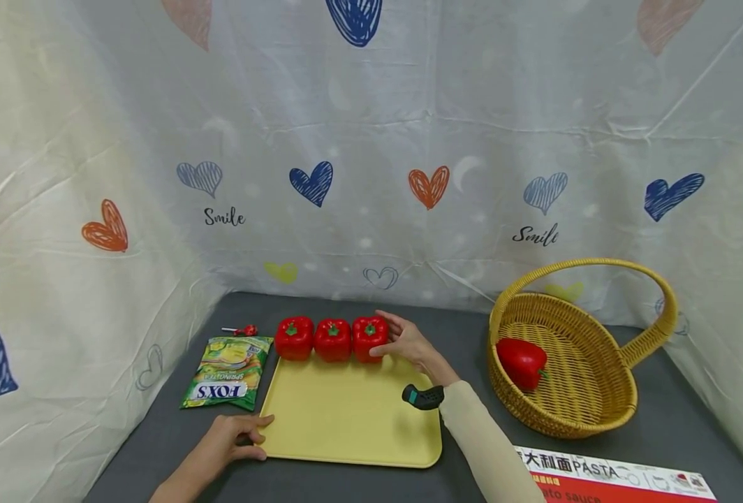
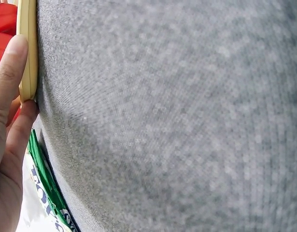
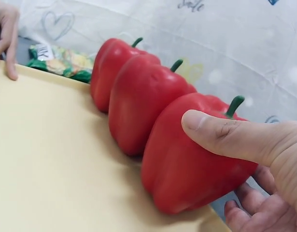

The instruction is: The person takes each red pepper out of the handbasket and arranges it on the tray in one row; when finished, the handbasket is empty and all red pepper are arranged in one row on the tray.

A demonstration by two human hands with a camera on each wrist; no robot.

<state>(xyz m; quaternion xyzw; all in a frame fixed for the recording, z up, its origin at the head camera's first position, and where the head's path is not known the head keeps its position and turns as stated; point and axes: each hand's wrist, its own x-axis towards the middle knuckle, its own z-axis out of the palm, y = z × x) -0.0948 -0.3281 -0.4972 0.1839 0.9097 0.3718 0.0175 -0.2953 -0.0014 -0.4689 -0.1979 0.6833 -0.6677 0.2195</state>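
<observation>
Three red bell peppers stand upright in a row along the far edge of a yellow tray (image 1: 346, 426). My right hand (image 1: 414, 346) grips the rightmost bell pepper (image 3: 187, 159), thumb across its front and fingers round its far side. The middle bell pepper (image 1: 332, 345) and the left bell pepper (image 1: 294, 344) stand close beside it, green stems up. At the near left corner my left hand (image 1: 228, 441) pinches the rim of the tray, its thumb on the rim in the left wrist view (image 2: 8, 72).
A yellow wicker basket (image 1: 626, 398) with a tall handle stands on the right, another red bell pepper (image 1: 519, 365) inside. Left of the tray lie a green FOX'S packet (image 1: 225, 374) and a small red item on a stick (image 1: 246, 330). A pasta box (image 1: 616, 478) lies at front right.
</observation>
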